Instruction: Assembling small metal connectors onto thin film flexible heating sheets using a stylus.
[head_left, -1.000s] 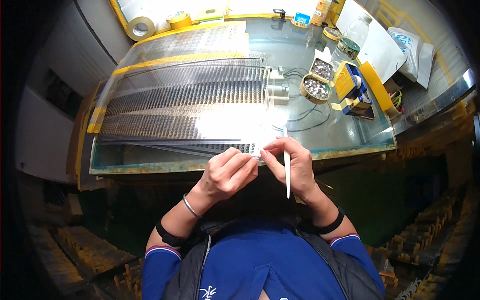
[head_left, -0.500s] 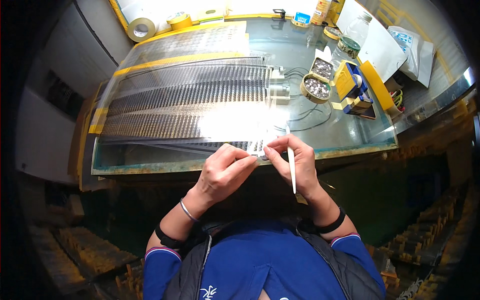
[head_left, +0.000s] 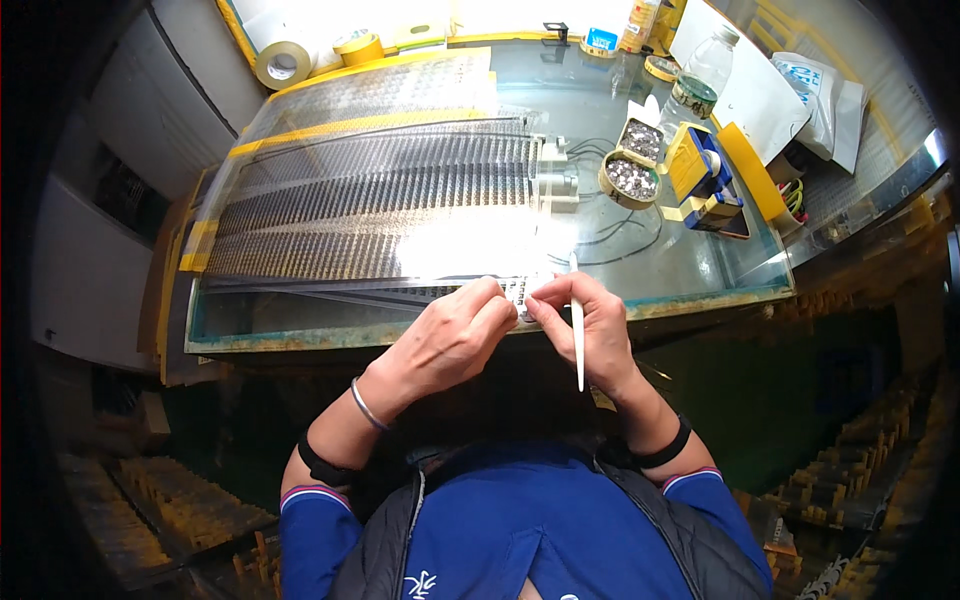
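Note:
At the front edge of the glass-topped table, my left hand (head_left: 452,338) is closed in a pinch; whatever its fingertips hold is too small to tell. My right hand (head_left: 596,328) is closed beside it, thumb and index finger together near a patterned strip (head_left: 519,291). A slim white pen-shaped stick (head_left: 578,345) passes through my right hand, its thin end pointing down toward me. Next to my fingers lies the near edge of a large clear patterned sheet (head_left: 350,215) with rows of small dark marks, washed out by glare in the middle.
Right of the sheet stand an oval tin (head_left: 631,178) of small shiny pieces, a blue-and-yellow tape dispenser (head_left: 708,175) and a clear bottle (head_left: 707,70). Dark cables (head_left: 615,230) lie on the glass. Tape rolls (head_left: 283,65) sit at the back left.
My left hand has turned and shifted slightly right and up, closer to my right hand. The white stick has tilted more upright in my right hand, which stays almost in place.

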